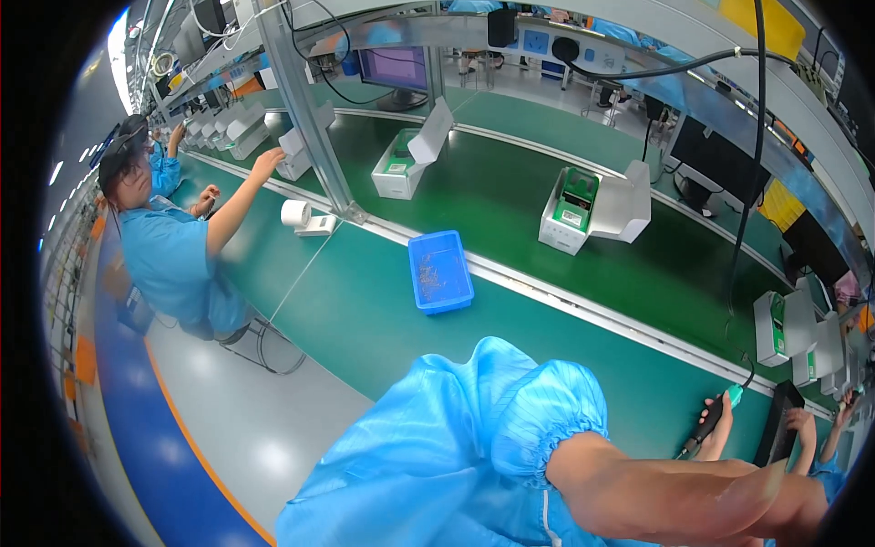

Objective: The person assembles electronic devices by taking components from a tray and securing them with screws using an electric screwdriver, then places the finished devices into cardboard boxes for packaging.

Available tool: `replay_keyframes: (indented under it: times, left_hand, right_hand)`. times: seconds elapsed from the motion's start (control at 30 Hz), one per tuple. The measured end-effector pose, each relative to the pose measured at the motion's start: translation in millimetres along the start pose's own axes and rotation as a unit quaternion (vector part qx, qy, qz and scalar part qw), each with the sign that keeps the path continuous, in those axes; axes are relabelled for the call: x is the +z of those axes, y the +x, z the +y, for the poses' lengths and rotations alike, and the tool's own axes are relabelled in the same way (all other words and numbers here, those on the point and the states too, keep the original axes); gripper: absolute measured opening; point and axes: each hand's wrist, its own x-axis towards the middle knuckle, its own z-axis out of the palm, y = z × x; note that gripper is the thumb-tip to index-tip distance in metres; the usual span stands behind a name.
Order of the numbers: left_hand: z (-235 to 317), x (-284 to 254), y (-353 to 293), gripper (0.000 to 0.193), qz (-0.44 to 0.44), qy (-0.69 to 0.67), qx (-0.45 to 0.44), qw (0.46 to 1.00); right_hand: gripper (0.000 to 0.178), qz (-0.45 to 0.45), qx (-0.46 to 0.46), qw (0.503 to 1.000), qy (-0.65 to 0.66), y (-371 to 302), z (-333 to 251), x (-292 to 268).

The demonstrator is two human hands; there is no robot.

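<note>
A black electric screwdriver (704,427) with a green top is gripped in my right hand (720,428). Its bit points down and left over the green bench, and a cord rises from its top. My bare left forearm (638,483) stretches across the lower right from a gathered blue sleeve (551,424); the hand at its end does not show. Just right of the screwdriver stands a black tray (777,424). Another hand (802,427), seemingly a neighbouring person's, reaches to this tray.
A blue bin (439,308) of small parts stands mid-bench. Beyond a metal rail, open white boxes (394,185) with green-and-black contents line the green strip. A metal post (305,109) rises at left, near a white roll device (314,225). One person (173,255) works at left. Cables (761,109) hang at right.
</note>
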Motion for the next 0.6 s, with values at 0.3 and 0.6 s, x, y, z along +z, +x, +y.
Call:
replay_keyframes:
  times: [0.3, 0.6]
  left_hand:
    - [-13, 13, 7, 0.080, -0.018, -0.097, 0.011, 0.995]
    - [-14, 18, 4, 0.081, -0.010, -0.164, 0.034, 0.986]
  right_hand:
    - [0.033, 0.022, 0.005, 1.000, -0.012, -3, 1, 1]
    - [0.035, 0.011, 0.006, 1.000, -0.022, 0, 0, -4]
